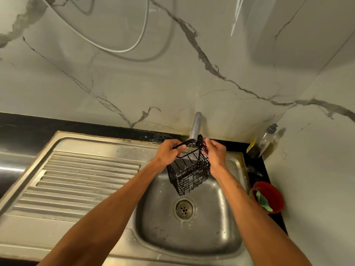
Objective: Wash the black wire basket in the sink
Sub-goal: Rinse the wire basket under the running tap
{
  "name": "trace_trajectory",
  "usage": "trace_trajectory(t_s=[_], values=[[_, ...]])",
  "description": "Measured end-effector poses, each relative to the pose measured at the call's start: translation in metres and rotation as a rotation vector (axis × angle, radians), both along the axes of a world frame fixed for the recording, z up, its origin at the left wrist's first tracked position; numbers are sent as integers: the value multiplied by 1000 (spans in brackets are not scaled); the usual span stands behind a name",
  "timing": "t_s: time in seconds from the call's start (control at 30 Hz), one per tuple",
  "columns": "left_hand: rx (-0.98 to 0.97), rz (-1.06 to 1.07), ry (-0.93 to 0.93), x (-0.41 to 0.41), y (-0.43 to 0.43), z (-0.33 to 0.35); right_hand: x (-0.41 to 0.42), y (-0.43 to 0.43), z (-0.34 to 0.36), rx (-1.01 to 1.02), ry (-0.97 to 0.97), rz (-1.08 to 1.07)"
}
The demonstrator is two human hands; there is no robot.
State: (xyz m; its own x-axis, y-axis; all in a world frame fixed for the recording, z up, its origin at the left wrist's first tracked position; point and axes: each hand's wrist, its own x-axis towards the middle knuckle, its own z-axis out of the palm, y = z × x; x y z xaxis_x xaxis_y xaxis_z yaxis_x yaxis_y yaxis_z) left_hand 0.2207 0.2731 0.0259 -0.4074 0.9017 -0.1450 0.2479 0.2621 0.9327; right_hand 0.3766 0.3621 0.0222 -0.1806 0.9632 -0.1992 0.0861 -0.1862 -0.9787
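Observation:
A black wire basket (189, 174) hangs over the steel sink bowl (217, 223), right under the chrome tap (195, 127). A thin stream of water runs from the tap into the basket's open top. My left hand (168, 151) grips the rim on the left side. My right hand (215, 152) holds the rim on the right side. The basket is tilted, with its bottom towards the drain (184, 209).
A ribbed steel draining board (80, 181) lies left of the bowl. In the right corner stands a dish soap bottle (266, 141). A red cup (269, 196) with a green scrubber sits on the black counter at the right. A marble wall rises behind.

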Motion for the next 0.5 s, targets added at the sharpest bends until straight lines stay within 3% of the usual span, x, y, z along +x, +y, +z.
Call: trace_trajectory(t_s=[0.1,0.27,0.37,0.5], values=[[-6,160,-116,4,4,-3,-1,-33,-11,188,-165,168],[-21,273,-313,4,-5,-12,2,-85,-35,607,-585,223],[-38,390,-414,7,-5,-17,5,-94,-41,695,-585,277],[-61,519,-573,8,-2,-13,-3,-78,-36,607,-486,297]])
